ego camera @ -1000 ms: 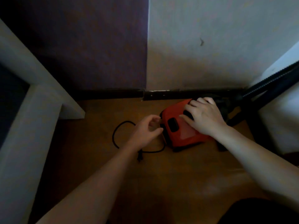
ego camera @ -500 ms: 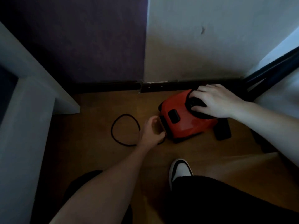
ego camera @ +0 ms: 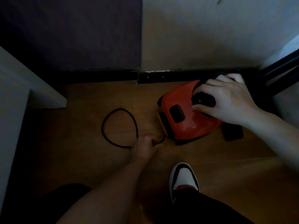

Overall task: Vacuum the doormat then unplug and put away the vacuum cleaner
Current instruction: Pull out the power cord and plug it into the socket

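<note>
Dim corner, wooden floor (ego camera: 80,159). I note the red vacuum cleaner (ego camera: 182,120) sitting on the floor close to the dark skirting board (ego camera: 161,76), below the white wall (ego camera: 210,29), right of centre in my view.

Right grip (ego camera: 226,101): bare hand on top of the vacuum cleaner, fingers curled over its black handle (ego camera: 204,97), thumb lying on the red shell. Clenched on the handle.

Left grip (ego camera: 145,146): bare hand low on the floor, just left of the vacuum cleaner's near end. Its fingers are bent over the power cord (ego camera: 120,109) where the cord runs toward the machine. Too dark here; I cannot tell whether the cord is pinched or only touched.

The cord lies in one loose loop on the floor, left of the machine, between it and a white furniture edge (ego camera: 40,94).

A black hose (ego camera: 278,65) slants up at far right. A black wheel-like part (ego camera: 233,133) sits beside the shell, under the right wrist. One white, black and red shoe (ego camera: 183,175) stands on the floor near me.
</note>
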A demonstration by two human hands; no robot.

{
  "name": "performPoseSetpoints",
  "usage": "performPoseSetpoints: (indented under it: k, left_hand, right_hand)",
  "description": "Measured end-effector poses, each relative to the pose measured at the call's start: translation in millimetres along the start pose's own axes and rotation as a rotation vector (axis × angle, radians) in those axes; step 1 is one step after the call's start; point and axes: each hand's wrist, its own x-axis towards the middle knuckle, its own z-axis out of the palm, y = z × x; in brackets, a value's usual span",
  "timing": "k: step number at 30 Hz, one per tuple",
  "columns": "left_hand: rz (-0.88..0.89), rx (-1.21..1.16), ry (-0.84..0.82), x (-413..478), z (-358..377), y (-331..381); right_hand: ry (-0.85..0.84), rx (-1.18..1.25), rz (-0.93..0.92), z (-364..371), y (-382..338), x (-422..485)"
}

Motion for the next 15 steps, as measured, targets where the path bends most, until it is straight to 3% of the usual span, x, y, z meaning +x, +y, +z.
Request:
performPoseSetpoints:
  k: [4, 9, 11, 15]
  left_hand:
    - [-0.165, -0.087, 0.114, 13, -1, -1]
    - [-0.353, -0.806, 0.147, 39, -25, 14]
    - [-0.282, -0.931, 0.095, 44, -37, 24]
    - [0.033, -0.804, -0.018, 45, -64, 39]
  right_hand:
    - [-0.004, 0.023, 0.044, 3, 0, 0]
    - [-0.050, 0.110, 0.076, 6, 17, 0]
    - [-0.069, 0.131, 0.047, 6, 24, -1]
    - [-0.089, 0.149, 0.024, 5, 25, 4]
